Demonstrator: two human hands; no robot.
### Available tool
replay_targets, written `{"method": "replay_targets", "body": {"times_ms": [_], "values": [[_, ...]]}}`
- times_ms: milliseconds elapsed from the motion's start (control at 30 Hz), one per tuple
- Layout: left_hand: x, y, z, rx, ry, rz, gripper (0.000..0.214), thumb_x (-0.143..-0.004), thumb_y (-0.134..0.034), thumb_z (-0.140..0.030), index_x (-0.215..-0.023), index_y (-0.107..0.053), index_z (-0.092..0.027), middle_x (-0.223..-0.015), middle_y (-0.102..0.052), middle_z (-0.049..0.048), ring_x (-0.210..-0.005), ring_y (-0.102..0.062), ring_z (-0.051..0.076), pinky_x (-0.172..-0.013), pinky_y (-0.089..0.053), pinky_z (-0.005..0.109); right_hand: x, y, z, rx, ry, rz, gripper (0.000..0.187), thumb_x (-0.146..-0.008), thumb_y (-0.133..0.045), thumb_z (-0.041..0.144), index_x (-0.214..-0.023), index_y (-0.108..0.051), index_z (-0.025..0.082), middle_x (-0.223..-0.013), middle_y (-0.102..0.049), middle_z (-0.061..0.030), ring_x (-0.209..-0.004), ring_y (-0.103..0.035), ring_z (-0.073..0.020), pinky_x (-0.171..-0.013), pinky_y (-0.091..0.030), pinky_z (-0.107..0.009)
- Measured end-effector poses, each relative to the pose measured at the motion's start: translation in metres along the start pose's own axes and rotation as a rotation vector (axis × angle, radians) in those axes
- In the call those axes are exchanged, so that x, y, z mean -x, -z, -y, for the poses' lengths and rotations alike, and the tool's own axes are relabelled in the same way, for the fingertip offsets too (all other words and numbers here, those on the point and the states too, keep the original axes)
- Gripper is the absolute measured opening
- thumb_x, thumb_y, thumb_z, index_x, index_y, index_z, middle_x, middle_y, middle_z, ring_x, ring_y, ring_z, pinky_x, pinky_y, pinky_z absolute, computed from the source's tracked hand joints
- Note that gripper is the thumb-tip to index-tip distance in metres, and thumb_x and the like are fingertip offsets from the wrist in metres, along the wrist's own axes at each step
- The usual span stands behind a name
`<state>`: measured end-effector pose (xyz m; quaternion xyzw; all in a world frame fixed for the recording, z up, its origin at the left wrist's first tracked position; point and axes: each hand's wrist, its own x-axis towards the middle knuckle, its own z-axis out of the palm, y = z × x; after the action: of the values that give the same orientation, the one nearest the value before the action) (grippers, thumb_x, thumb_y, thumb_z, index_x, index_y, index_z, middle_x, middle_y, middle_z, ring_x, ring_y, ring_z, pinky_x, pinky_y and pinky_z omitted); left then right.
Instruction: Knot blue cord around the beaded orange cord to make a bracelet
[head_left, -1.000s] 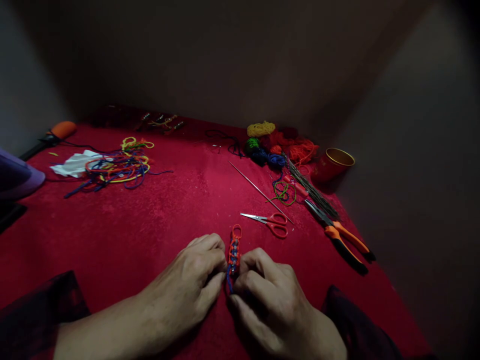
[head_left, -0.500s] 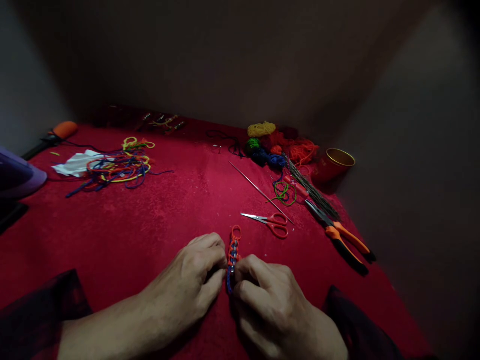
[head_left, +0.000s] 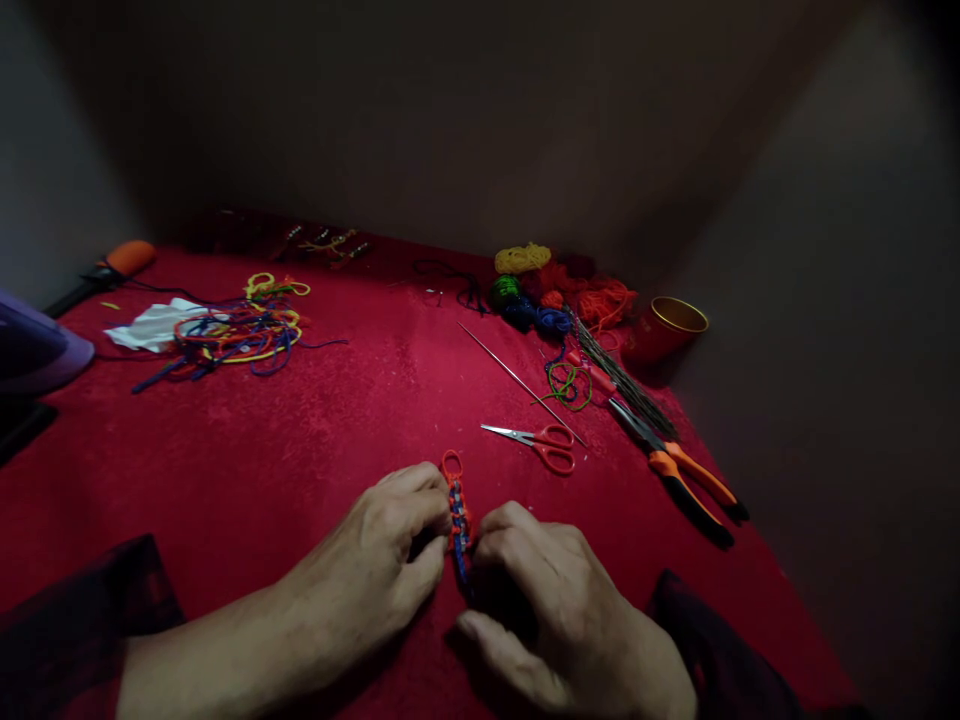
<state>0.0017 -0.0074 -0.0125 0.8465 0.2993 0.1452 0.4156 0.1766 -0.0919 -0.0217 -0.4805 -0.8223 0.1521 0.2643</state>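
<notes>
A short knotted cord band (head_left: pixel 458 512) in orange and blue, with small shiny beads along it, stands out between my hands. An orange loop tops it and a blue cord tail hangs below. My left hand (head_left: pixel 401 535) pinches the band's left side between thumb and fingers. On the other side, my right hand (head_left: pixel 566 590) has its thumb spread away from bent fingers, whose tips are close to the cord's lower part. Whether those tips touch the cord is hidden in shadow. Just beyond lie red-handled scissors (head_left: pixel 551 447).
Orange-black pliers (head_left: pixel 675 470), a thin metal rod (head_left: pixel 517 378), yarn balls (head_left: pixel 525 258) and a red cup (head_left: pixel 667 330) are on the right of the red cloth. Tangled cords (head_left: pixel 247 335), white paper (head_left: pixel 154 325) and a purple object (head_left: pixel 45 345) lie left.
My right thumb has opened away from the fingers, letting go of its pinch by the blue cord. The band has tilted and shifted slightly left, still in my left hand.
</notes>
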Motion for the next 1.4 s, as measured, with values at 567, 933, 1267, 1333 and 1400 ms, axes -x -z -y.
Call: {"method": "replay_targets", "body": {"times_ms": [567, 933, 1267, 1333, 1400], "values": [[0.015, -0.003, -0.001, -0.082, -0.182, -0.033, 0.025, -0.079, -0.042, 0.001, -0.079, -0.061, -0.016, -0.092, -0.058, 0.0064, -0.086, -0.056, 0.018, -0.078, -0.048, 0.03, -0.002, -0.026, -0.003, 0.095, -0.101, -0.129, 0.011, -0.088, -0.044, 0.012, -0.088, -0.054, 0.016, -0.075, -0.056, -0.0046, -0.064, -0.05, -0.0162, -0.056, -0.038, -0.027], [0.016, 0.0, -0.003, -0.134, -0.149, -0.079, 0.023, -0.084, -0.04, -0.003, -0.078, -0.058, -0.017, -0.085, -0.064, 0.0048, -0.081, -0.057, 0.018, -0.076, -0.047, 0.034, -0.001, -0.021, -0.003, 0.127, -0.036, -0.092, 0.022, -0.093, -0.04, 0.007, -0.08, -0.055, 0.016, -0.07, -0.051, -0.0022, -0.06, -0.044, -0.0137, -0.053, -0.033, -0.026], [0.021, 0.001, -0.003, -0.077, -0.108, -0.062, 0.025, -0.084, -0.041, -0.004, -0.071, -0.057, -0.018, -0.081, -0.063, 0.0027, -0.076, -0.055, 0.017, -0.073, -0.044, 0.032, -0.003, -0.019, -0.001, 0.123, -0.036, -0.08, 0.025, -0.093, -0.039, 0.006, -0.077, -0.054, 0.016, -0.068, -0.049, -0.0014, -0.058, -0.043, -0.0132, -0.052, -0.033, -0.026], [0.02, 0.003, -0.003, -0.056, -0.086, -0.055, 0.025, -0.084, -0.041, -0.005, -0.07, -0.056, -0.018, -0.083, -0.061, 0.0028, -0.078, -0.055, 0.017, -0.074, -0.045, 0.031, -0.004, -0.019, -0.001, 0.121, -0.031, -0.084, 0.026, -0.093, -0.038, 0.005, -0.076, -0.054, 0.016, -0.067, -0.049, -0.0013, -0.058, -0.043, -0.0131, -0.052, -0.033, -0.026], [0.02, 0.005, -0.001, -0.057, -0.078, -0.065, 0.024, -0.085, -0.041, -0.006, -0.073, -0.057, -0.018, -0.091, -0.06, 0.0042, -0.085, -0.055, 0.017, -0.076, -0.045, 0.031, -0.004, -0.019, -0.001, 0.12, -0.036, -0.081, 0.026, -0.092, -0.039, 0.005, -0.075, -0.054, 0.017, -0.068, -0.05, -0.0013, -0.058, -0.042, -0.013, -0.051, -0.032, -0.026]]}}
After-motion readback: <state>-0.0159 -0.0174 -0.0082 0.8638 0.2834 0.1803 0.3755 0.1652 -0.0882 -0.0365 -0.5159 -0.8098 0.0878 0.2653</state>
